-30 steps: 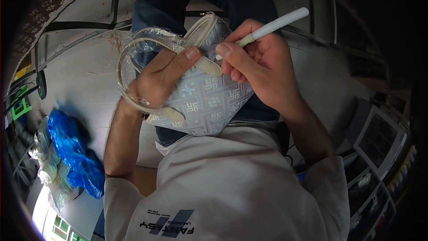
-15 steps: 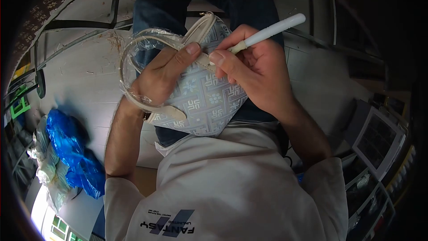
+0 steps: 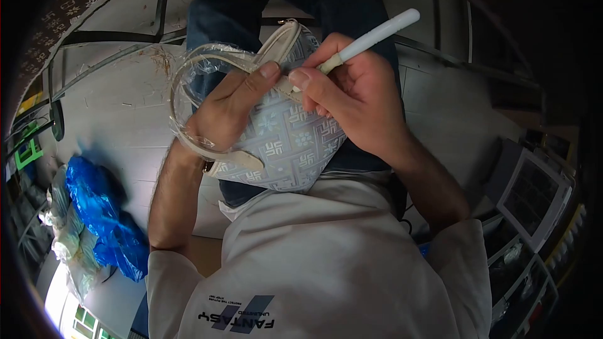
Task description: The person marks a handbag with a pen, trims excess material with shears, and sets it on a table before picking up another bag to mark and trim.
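Observation:
Across my lap lies a pale handbag (image 3: 286, 144) with a grey and white geometric pattern and cream trim. Its cream strap (image 3: 178, 88), wrapped in clear plastic, loops over my left wrist. My left hand (image 3: 229, 103) is closed on the bag near the strap's base, thumb pressed on the cream trim. In my right hand (image 3: 355, 97) is a white pen-like tool (image 3: 380, 34), gripped like a pen with its rounded end up and to the right. Its lower tip meets the cream trim just right of my left thumb.
Blue plastic bags (image 3: 103, 213) and clear plastic bags (image 3: 69, 238) lie at the left. A dark metal frame (image 3: 113, 37) crosses behind my knees, above the tiled floor (image 3: 138, 132). At the right stands a white-framed panel (image 3: 534, 191) beside a rack.
My right hand and the white pen-like tool have shifted slightly left, and the tool's upper end has risen. The bag and my left hand stay nearly in place.

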{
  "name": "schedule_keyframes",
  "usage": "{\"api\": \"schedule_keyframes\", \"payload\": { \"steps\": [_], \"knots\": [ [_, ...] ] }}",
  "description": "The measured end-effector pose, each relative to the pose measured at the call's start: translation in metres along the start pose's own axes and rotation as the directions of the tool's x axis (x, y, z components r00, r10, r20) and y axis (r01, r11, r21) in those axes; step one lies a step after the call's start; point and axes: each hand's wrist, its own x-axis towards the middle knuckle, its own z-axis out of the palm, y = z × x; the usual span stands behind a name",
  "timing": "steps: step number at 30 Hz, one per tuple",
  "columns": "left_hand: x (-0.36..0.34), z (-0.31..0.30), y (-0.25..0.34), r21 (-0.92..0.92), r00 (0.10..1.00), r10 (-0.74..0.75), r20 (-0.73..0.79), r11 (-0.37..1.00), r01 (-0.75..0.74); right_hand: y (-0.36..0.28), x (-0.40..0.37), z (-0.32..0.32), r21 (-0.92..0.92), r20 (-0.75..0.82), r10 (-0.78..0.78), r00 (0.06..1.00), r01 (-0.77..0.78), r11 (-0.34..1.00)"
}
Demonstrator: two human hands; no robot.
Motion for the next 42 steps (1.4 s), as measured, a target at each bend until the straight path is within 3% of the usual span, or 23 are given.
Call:
{"api": "schedule_keyframes", "payload": {
  "steps": [2,3,4,6,7,8,9,10,12,14,17,19,20,21,23,24,27,28,30,34,36,37,42],
  "knots": [
    [0.000,-0.001,-0.003,-0.007,1.000,0.008,-0.004,1.000,-0.008,0.003,-0.001,0.000,0.017,-0.014,0.022,1.000,-0.022,1.000],
    [0.001,-0.004,-0.007,0.148,0.999,0.041,-0.033,0.988,-0.036,0.009,-0.002,0.001,-0.296,-0.016,-0.248,0.969,0.232,0.927],
    [0.000,-0.005,-0.011,0.301,0.995,0.077,-0.056,0.952,-0.057,0.015,-0.004,0.002,-0.568,0.065,-0.489,0.870,0.435,0.699],
    [-0.004,0.001,-0.010,0.211,0.992,0.073,-0.103,0.976,-0.050,0.021,-0.002,0.009,-0.647,0.127,-0.684,0.719,0.583,0.492],
    [-0.005,0.005,-0.006,0.113,0.986,0.070,-0.149,0.992,-0.054,0.009,-0.009,0.007,-0.580,0.076,-0.455,0.887,0.410,0.704],
    [-0.007,0.005,-0.001,0.124,0.985,0.090,-0.147,0.990,-0.072,0.001,-0.007,0.002,-0.281,0.018,-0.269,0.963,0.263,0.923],
    [-0.010,0.005,0.005,0.165,0.995,0.063,-0.078,0.985,-0.049,-0.005,-0.007,-0.004,0.059,0.035,-0.060,0.998,0.058,0.997],
    [-0.014,0.005,0.009,0.207,1.000,0.027,-0.012,0.978,-0.024,-0.012,-0.006,-0.015,0.097,-0.007,-0.146,0.989,0.146,0.985],
    [-0.025,0.008,0.013,0.308,0.998,-0.058,0.010,0.950,0.052,-0.020,-0.003,-0.028,-0.184,-0.162,-0.292,0.943,0.262,0.947],
    [-0.028,0.015,0.020,0.363,0.997,0.014,0.072,0.931,-0.039,-0.020,0.000,-0.032,-0.322,-0.207,-0.330,0.921,0.254,0.912],
    [-0.028,0.011,0.034,0.539,0.973,0.035,0.229,0.827,-0.157,-0.016,-0.002,-0.036,-0.277,0.184,-0.179,0.966,0.226,0.934],
    [-0.034,-0.006,0.012,0.269,0.926,0.242,0.290,0.908,-0.321,-0.030,-0.005,-0.036,-0.252,0.205,-0.168,0.964,0.218,0.943],
    [-0.033,-0.018,0.009,-0.026,0.937,0.091,0.336,0.996,-0.087,-0.035,-0.007,-0.034,-0.223,0.233,-0.140,0.962,0.193,0.956],
    [-0.031,-0.018,0.012,-0.021,0.942,0.096,0.322,0.995,-0.095,-0.038,-0.010,-0.032,-0.218,0.247,-0.147,0.958,0.203,0.955],
    [-0.025,-0.014,0.020,-0.557,0.924,0.126,0.361,0.824,0.106,-0.042,-0.013,-0.026,-0.338,0.194,-0.218,0.956,0.274,0.900],
    [-0.024,-0.012,0.025,-0.558,0.927,0.130,0.351,0.824,0.096,-0.048,-0.016,-0.022,-0.334,0.205,-0.222,0.953,0.281,0.900],
    [-0.024,-0.003,0.037,-0.088,0.935,0.165,0.314,0.986,-0.144,-0.063,-0.020,-0.009,-0.675,0.227,-0.411,0.883,0.447,0.587],
    [-0.027,0.010,0.045,0.124,0.938,0.213,0.274,0.959,-0.254,-0.060,-0.023,-0.002,-0.670,0.229,-0.405,0.885,0.445,0.594],
    [-0.030,0.032,0.048,0.189,0.965,0.197,0.172,0.955,-0.229,-0.055,-0.025,0.008,-0.774,0.192,-0.490,0.850,0.439,0.457],
    [-0.032,0.041,0.039,0.152,0.967,0.256,-0.012,0.956,-0.251,-0.056,-0.024,0.000,-0.641,0.227,-0.400,0.888,0.446,0.624],
    [-0.033,0.033,0.032,0.193,0.971,0.238,-0.007,0.953,-0.232,-0.041,-0.022,0.001,-0.160,0.045,-0.418,0.907,0.419,0.894],
    [-0.034,0.028,0.030,0.241,0.976,0.219,0.009,0.946,-0.215,-0.048,-0.025,-0.005,-0.140,0.020,-0.312,0.950,0.311,0.940],
    [-0.033,0.032,0.026,0.231,0.983,0.185,0.009,0.956,-0.182,-0.055,-0.017,-0.007,-0.046,-0.010,-0.271,0.962,0.271,0.962]
  ]
}}
